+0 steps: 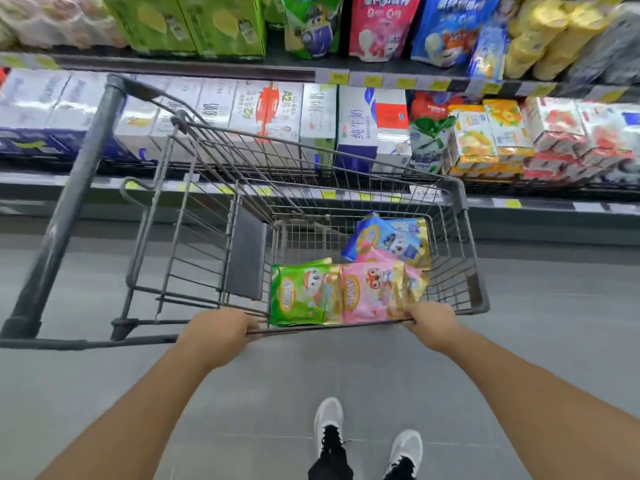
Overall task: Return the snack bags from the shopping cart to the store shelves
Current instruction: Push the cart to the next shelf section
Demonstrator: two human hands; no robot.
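My left hand [221, 329] and my right hand [431, 323] both curl over the near rim of the shopping cart [464, 244], fingers wrapped round the top wire, one at each end of that edge. Inside the basket lie three snack bags: a green bag [304, 296] at about 12 o'clock from my left hand, a pink bag [374, 292] touching it on its 3 o'clock side, and a blue bag [391, 237] beyond the pink one (partly resting on it). The cart's handle [69, 209] runs off toward 10 o'clock. Past the cart — at 12 o'clock — stand the store shelves [381, 79], stocked with milk cartons [356, 126] and hanging snack pouches [381, 26]. My white shoes [329, 420] stand on grey floor.
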